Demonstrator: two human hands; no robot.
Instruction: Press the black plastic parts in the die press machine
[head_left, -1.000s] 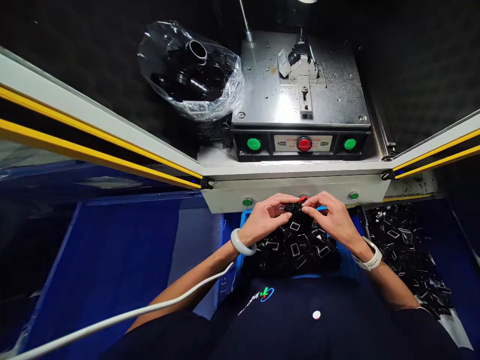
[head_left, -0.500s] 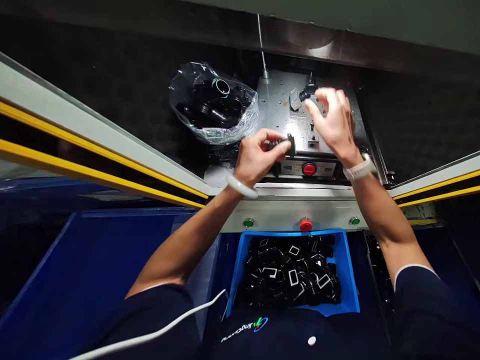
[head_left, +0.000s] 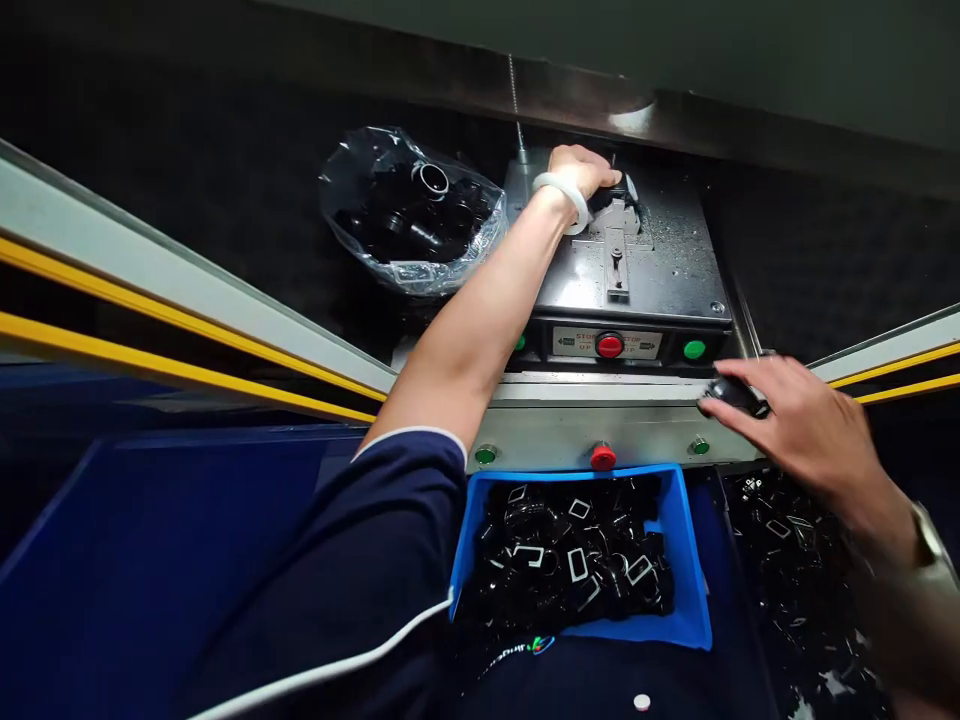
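Observation:
My left hand (head_left: 581, 168) reaches to the back of the metal fixture plate (head_left: 570, 285), its fingers closed on a black plastic part (head_left: 619, 190) at the metal holding block (head_left: 619, 218). The fingertips are partly hidden behind the hand. Off the front right corner of the plate, my right hand (head_left: 806, 415) pinches another black plastic part (head_left: 733, 396) between thumb and fingers. Below it lies a bin of dark scraps (head_left: 780, 560).
A clear plastic bag (head_left: 420, 275) of black tubular parts stands left of the plate. A blue crate (head_left: 694, 560) of black parts sits in front. Red (head_left: 610, 346) and green buttons (head_left: 694, 349) line the machine front. Yellow-striped side posts (head_left: 225, 355) flank the opening.
My left hand has moved from the plate's front to the holding block at the back. My right hand has drawn back from the block, down and to the right, with a black part in it.

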